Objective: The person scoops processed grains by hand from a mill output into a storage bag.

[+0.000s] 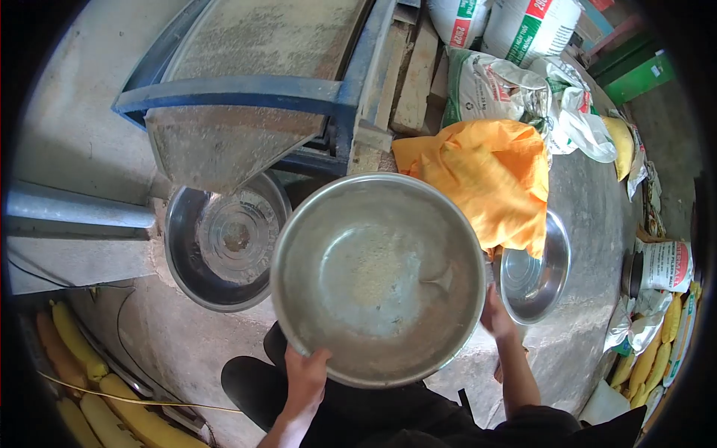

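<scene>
A wide metal basin (351,299) is held up in front of me, with a thin patch of pale powdery residue on its bottom and a small dent in its right wall. My left hand (305,373) grips the near-left rim, thumb over the edge. On the right side my right hand (497,315) holds the outer wall just below the rim; some of its fingers are hidden behind the basin. Beneath the spout of a blue-framed machine (231,138), a second metal basin (183,261) stands on the floor, with a little residue in it.
An orange cloth (478,179) lies over part of another metal basin (534,276) on the right. White printed sacks (493,89) are piled behind it. Filled yellow sacks (127,411) lie at lower left, more (653,351) at far right. A pipe (82,205) runs along the left.
</scene>
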A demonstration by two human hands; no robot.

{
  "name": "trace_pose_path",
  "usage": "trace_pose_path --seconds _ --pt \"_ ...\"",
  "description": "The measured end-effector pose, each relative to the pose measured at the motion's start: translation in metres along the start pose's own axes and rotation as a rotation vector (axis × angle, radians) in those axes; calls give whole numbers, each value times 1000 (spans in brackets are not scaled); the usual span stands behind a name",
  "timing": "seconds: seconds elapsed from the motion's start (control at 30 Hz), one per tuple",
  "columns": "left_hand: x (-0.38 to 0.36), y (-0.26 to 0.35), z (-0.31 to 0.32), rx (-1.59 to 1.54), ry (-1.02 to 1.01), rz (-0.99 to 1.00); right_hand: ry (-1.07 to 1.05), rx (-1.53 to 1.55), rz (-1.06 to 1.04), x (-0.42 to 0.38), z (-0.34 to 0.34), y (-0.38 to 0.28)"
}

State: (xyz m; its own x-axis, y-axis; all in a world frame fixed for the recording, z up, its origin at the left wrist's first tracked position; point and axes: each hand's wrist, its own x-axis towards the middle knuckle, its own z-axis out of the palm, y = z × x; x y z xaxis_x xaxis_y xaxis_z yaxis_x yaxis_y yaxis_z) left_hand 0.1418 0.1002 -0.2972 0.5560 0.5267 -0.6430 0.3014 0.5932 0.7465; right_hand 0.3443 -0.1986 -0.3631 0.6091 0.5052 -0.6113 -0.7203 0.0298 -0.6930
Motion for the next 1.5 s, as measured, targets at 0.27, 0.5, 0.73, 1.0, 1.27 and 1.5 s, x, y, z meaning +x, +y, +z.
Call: trace_pose_path --seconds 0.27,0.5,0.73,1.0,1.27,1.5 --pt "-80 18 -28 -40 231 -92 1084 -1417 -362 207 -22 -39" --pt "-114 12 -31 65 385 -90 548 -1677 -396 271 -46 -11" --pt "-96 10 -8 -46 196 -89 179 -1556 -298 224 -88 114" --pt "-19 9 63 -26 -229 -73 -113 -1291 -411 58 -26 187" --pt "98 -16 178 -92 -320 -290 -498 -1426 254 -13 -68 236" --pt "209 -122 209 -60 -126 152 -149 -1020 -348 -65 -54 217"
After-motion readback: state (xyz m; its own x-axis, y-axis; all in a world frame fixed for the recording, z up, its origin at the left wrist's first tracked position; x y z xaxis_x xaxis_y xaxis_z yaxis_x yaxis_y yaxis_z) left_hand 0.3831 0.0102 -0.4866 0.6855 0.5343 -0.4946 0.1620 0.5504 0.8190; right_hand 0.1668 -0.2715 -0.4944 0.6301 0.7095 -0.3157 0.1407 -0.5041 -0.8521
